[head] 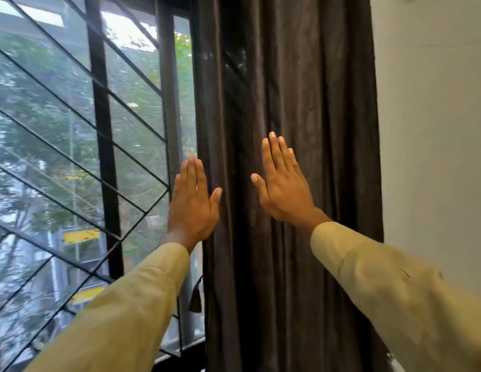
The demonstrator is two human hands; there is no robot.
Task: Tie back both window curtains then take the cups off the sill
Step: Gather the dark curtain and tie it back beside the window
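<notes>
Nearest the camera, two tan sleeves reach forward and up, the left sleeve (pixel 132 304) from the lower left and the right sleeve (pixel 395 291) from the lower right. The left grip (pixel 192 205) is released, its fingers straight and together. It sits over the left edge of the dark curtain (pixel 301 89), thumb across the fabric and fingertips over the window beside it. The right grip (pixel 283 189) is also released, held flat with its back to the camera in front of the middle folds, thumb spread. Whether either palm presses the cloth cannot be told.

The curtain hangs straight in loose vertical folds, bunched between the window and the white wall (pixel 435 130), whose bare face borders its right edge. A dark tassel (pixel 195 296) hangs just beside its left edge, below the left wrist. Left of the curtain is a fine mesh screen (pixel 142 116) in a dark frame, and behind it a black grille (pixel 99 130) of uprights and slanted bars. Blurred trees and buildings lie beyond.
</notes>
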